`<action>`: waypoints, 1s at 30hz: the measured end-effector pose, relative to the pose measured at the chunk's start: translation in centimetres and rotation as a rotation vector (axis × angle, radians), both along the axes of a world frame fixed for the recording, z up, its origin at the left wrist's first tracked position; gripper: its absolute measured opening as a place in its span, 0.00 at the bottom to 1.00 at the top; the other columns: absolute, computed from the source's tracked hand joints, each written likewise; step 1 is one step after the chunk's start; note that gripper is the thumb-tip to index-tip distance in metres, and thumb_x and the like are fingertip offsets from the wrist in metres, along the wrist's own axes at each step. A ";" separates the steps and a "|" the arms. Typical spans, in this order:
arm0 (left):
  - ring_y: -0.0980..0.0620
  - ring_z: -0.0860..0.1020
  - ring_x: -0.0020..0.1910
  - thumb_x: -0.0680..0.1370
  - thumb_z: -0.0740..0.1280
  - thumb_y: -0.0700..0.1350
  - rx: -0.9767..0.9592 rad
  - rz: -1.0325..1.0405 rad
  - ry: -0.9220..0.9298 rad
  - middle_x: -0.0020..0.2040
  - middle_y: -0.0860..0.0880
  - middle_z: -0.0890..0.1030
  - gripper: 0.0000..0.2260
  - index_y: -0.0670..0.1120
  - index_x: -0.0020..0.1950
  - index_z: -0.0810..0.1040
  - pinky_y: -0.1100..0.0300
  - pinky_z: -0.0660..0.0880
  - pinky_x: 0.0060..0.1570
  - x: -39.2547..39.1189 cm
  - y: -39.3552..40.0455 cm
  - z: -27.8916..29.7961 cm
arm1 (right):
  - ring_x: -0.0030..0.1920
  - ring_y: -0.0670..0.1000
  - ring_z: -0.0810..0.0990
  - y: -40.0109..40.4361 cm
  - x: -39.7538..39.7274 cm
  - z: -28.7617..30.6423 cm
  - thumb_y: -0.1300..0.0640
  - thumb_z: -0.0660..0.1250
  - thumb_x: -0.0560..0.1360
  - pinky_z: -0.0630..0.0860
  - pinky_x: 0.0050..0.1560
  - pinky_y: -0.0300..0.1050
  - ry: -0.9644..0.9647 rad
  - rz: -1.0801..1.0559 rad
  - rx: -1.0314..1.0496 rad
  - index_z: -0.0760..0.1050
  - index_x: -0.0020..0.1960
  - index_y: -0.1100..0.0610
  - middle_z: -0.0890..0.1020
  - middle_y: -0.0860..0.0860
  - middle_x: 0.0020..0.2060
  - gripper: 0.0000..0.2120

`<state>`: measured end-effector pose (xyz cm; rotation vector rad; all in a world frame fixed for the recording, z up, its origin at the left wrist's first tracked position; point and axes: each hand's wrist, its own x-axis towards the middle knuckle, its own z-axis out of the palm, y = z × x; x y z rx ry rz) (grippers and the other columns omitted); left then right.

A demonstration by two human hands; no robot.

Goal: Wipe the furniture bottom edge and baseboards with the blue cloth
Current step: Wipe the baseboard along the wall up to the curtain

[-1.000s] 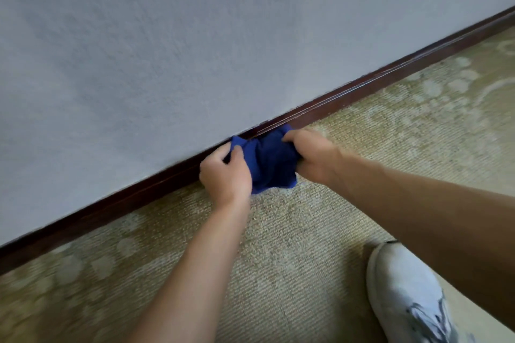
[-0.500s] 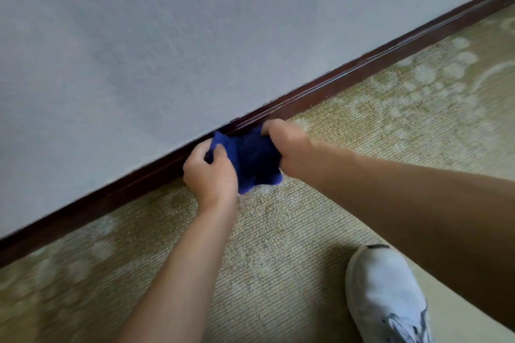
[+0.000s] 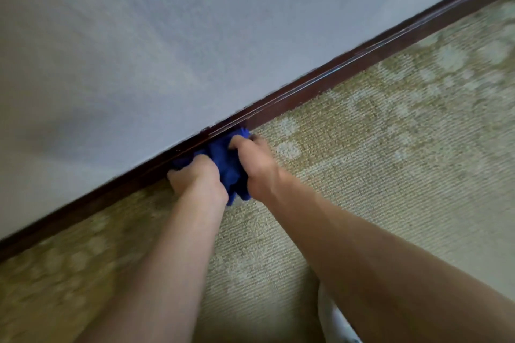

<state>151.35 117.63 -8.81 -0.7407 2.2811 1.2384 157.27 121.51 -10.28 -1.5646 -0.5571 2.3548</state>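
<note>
Head view: the only camera, looking down your two bare forearms to where the wall meets the floor.
Blue cloth (image 3: 227,166): bunched between your two hands, its far edge against the baseboard, its near end lying on the carpet.
Left hand (image 3: 199,178): your fingers are curled round the left part of the cloth, knuckles toward the baseboard; the fingertips are hidden under the hand, so you cannot tell how far they wrap.
Right hand (image 3: 255,164): your fingers are curled over the right part of the cloth and grip it, with one fingertip lying on the blue fabric near the baseboard.
Baseboard (image 3: 348,65): dark reddish-brown strip running diagonally from lower left to upper right, with a thin bright groove line along its length; the cloth touches it about midway.
Wall (image 3: 167,36): pale grey, lightly textured, above the baseboard.
Carpet (image 3: 390,147): olive-tan ribbed weave with paler round blotches; both forearms pass over it.
Shoe (image 3: 338,323): white, partly seen at the bottom edge under your right forearm, well apart from the cloth.
Focus: soft blur across the frame; fine detail of the fingers is not legible.
</note>
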 end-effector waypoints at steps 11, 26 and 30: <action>0.39 0.77 0.57 0.74 0.67 0.46 -0.066 -0.108 0.330 0.56 0.44 0.81 0.15 0.49 0.61 0.73 0.56 0.71 0.52 2.3 -2.6 -3.0 | 0.52 0.60 0.80 0.4 0.3 -2.1 0.62 0.60 0.76 0.78 0.50 0.55 -0.097 0.293 0.237 0.71 0.62 0.59 0.80 0.60 0.52 0.15; 0.46 0.80 0.53 0.75 0.69 0.42 0.406 0.434 0.107 0.54 0.48 0.80 0.12 0.46 0.59 0.78 0.57 0.75 0.52 2.2 -4.5 1.7 | 0.39 0.56 0.80 1.0 2.9 3.9 0.67 0.59 0.75 0.78 0.35 0.43 -0.151 0.418 0.247 0.77 0.53 0.66 0.81 0.62 0.44 0.11; 0.46 0.79 0.54 0.77 0.67 0.43 0.385 0.394 0.072 0.55 0.47 0.81 0.12 0.48 0.60 0.78 0.59 0.73 0.53 4.0 -3.2 3.5 | 0.39 0.56 0.79 1.7 4.5 7.1 0.65 0.58 0.77 0.75 0.39 0.48 -0.290 0.408 0.259 0.75 0.48 0.65 0.81 0.60 0.42 0.08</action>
